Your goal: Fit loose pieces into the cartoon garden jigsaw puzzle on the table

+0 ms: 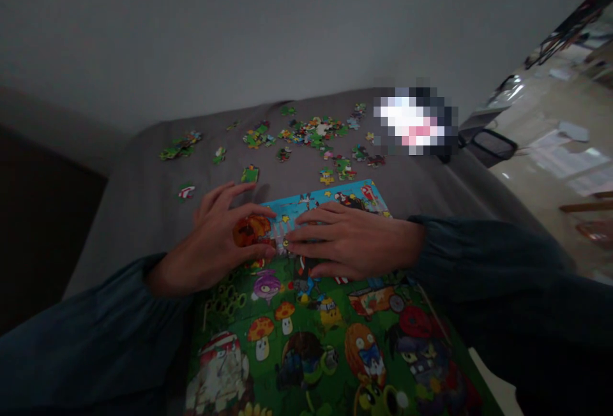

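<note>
While both palms press down, left hand [211,244] fingers spread, flat on colourful cartoon jigsaw puzzle board [316,333]; right hand [349,244] fingers together, flat beside it, fingertips nearly meeting. Loose green cardboard puzzle pieces [306,132] scattered beyond fingertips on grey fabric surface [143,199].

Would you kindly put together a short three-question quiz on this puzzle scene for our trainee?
1. True or false: both hands rest on the jigsaw puzzle.
2. Where do the loose pieces lie: A) beyond the puzzle, B) on the floor?
3. What colour is the surface under them?

Key:
1. True: left hand and right hand press flat on its upper part.
2. A.
3. Grey.
</note>
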{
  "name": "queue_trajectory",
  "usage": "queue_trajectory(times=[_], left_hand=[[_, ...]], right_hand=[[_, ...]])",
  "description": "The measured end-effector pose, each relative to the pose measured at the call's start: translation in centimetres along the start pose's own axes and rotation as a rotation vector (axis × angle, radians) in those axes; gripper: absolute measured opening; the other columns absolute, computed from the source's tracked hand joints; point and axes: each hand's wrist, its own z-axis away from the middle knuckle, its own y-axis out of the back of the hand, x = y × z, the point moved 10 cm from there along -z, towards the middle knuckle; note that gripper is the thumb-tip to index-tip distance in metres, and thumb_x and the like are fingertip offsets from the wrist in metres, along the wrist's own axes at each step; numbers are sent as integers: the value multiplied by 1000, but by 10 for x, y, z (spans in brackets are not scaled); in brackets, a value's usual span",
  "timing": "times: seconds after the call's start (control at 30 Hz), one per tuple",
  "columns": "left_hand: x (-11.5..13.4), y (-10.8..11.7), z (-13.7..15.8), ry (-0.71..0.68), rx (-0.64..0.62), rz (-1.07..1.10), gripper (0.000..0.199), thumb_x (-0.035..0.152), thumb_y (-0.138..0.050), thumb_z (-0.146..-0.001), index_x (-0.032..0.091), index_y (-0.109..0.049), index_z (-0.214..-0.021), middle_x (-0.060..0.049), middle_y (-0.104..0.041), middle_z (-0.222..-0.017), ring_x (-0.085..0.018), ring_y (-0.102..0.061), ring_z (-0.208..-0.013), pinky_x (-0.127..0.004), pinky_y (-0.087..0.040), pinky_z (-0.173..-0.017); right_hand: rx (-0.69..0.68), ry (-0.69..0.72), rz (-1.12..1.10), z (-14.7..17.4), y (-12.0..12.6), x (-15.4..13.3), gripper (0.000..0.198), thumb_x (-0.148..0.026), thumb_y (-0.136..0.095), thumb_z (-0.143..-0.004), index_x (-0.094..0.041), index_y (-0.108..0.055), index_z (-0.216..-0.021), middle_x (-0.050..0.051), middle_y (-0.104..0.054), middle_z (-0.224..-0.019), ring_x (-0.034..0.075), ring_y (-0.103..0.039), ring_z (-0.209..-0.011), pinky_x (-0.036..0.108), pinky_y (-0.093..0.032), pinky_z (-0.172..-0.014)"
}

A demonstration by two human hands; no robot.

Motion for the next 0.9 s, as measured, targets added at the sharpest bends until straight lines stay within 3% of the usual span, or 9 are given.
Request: queue_trajectory(times=[0.27,0.4,0.5,0.63,0.77,0.9], left_hand=[[-2,-3,1,3,2,8,52,67,-88,-69,38,-79,-111,-4,-51,-161,-41,-35,-154,-70,-30,-123],[-2,-2,1,-18,35,27,50,72,-78,-75,40,-78,-113,-3,-54,-159,-40,-36,-153,-70,-33,-122],[-7,6,-1,-20,119,30,41,72,-63,-87,40,-78,-109,-1,-60,-152,-39,-40,-151,-70,-34,-120],[-20,25,-3,22,252,-37,38,65,-52,-93,39,-78,-103,-2,-67,-143,-38,-45,-147,-70,-34,-120],[-38,35,-5,95,298,-99,42,63,-47,-93,36,-77,-104,-4,-68,-141,-38,-45,-147,-69,-35,-119],[-64,39,-9,159,306,-168,44,59,-44,-94,32,-77,-107,-6,-69,-141,-37,-48,-144,-66,-36,-119]], right_hand=[[-8,-18,36,-3,-3,-2,40,-44,-50,-111,-16,-66,-135,5,-67,-144,25,-56,-133,41,-45,-108],[7,-26,-4,-4,1,1,41,-44,-49,-111,-15,-66,-132,6,-70,-140,26,-54,-136,41,-45,-110],[125,-130,-72,3,17,29,39,-42,-47,-111,-17,-64,-136,7,-70,-140,24,-52,-139,42,-44,-114],[374,-461,-44,35,43,100,34,-31,-50,-108,-16,-65,-135,12,-70,-133,25,-58,-129,49,-45,-113],[315,-637,-34,51,26,141,33,-30,-62,-102,-19,-68,-132,12,-71,-134,29,-57,-129,55,-42,-115],[272,-684,-61,50,9,151,34,-28,-62,-101,-19,-69,-133,11,-70,-137,29,-56,-131,53,-44,-114]])
